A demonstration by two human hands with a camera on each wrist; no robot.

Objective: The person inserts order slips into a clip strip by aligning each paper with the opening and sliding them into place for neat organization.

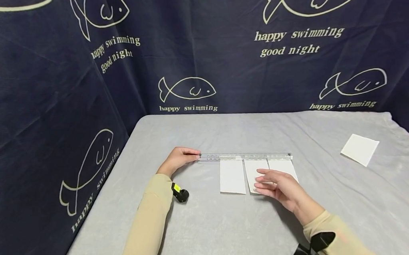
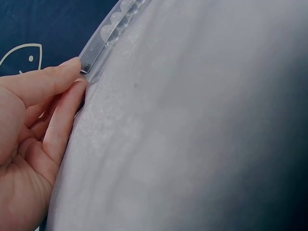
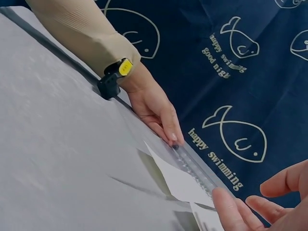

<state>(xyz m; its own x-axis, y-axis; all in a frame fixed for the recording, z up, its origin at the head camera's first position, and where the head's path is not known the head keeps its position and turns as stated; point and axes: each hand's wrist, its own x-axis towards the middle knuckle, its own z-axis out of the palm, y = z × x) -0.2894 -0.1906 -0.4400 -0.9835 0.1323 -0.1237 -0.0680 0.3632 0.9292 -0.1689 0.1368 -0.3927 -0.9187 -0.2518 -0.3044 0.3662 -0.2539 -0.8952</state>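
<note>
A long clear plastic note rail lies across the table, with a row of round clear beads along it in the left wrist view. My left hand pinches its left end between thumb and fingers. Three white paper slips hang from its near side: a left slip, a middle slip and a right slip, their top edges at the rail. Over the middle and right slips hovers my right hand, fingers loosely bent and apart, gripping nothing. It partly hides both slips. In the right wrist view the left slip's near corner curls up.
Another white paper slip lies alone on the right part of the table, which a grey cloth covers. Dark blue curtains with fish prints stand behind and to the left. Each sleeve carries a black wrist camera.
</note>
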